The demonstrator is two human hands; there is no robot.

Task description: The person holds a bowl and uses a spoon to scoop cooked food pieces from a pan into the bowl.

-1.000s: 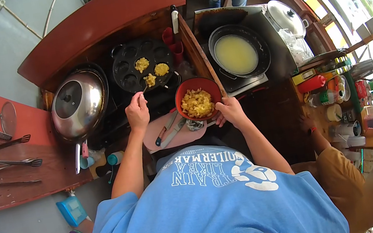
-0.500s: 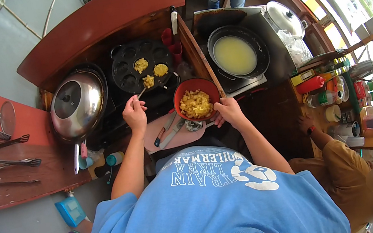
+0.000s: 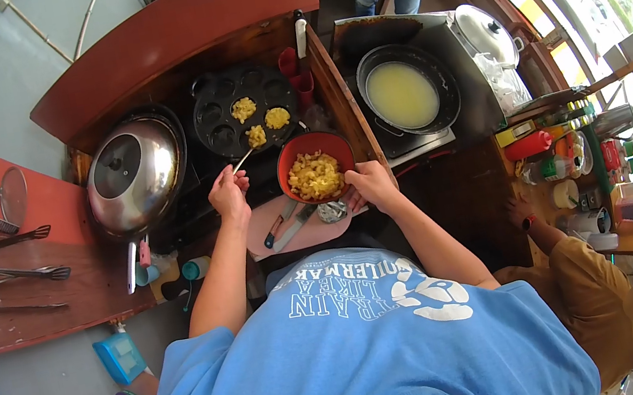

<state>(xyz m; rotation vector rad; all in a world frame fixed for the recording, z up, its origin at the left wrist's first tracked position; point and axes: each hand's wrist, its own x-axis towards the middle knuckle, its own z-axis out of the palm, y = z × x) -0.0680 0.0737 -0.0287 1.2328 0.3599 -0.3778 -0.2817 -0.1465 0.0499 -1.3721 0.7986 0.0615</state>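
Observation:
My left hand point(image 3: 230, 195) is closed around the handle of a spoon point(image 3: 244, 160), which reaches over the near edge of a black pan with round hollows point(image 3: 227, 113). A clump of yellow chopped food point(image 3: 256, 135) is at the spoon's tip; whether it rests on the spoon or in a hollow, I cannot tell. Two other hollows hold similar yellow food. My right hand point(image 3: 371, 187) grips the rim of a red bowl point(image 3: 306, 146), tilted beside the pan. Yellow chunks point(image 3: 316, 175) lie inside the bowl.
Left of the pan stands a domed metal lid point(image 3: 146, 168). A wok of pale yellow liquid point(image 3: 403, 96) sits right, past a wooden divider point(image 3: 351, 107). Knives point(image 3: 292, 229) lie on a pink board point(image 3: 323, 233) below the bowl. Two other people are nearby.
The red bowl and my right hand have shifted left, closer to the pan. My left hand still holds the spoon near the same hollow.

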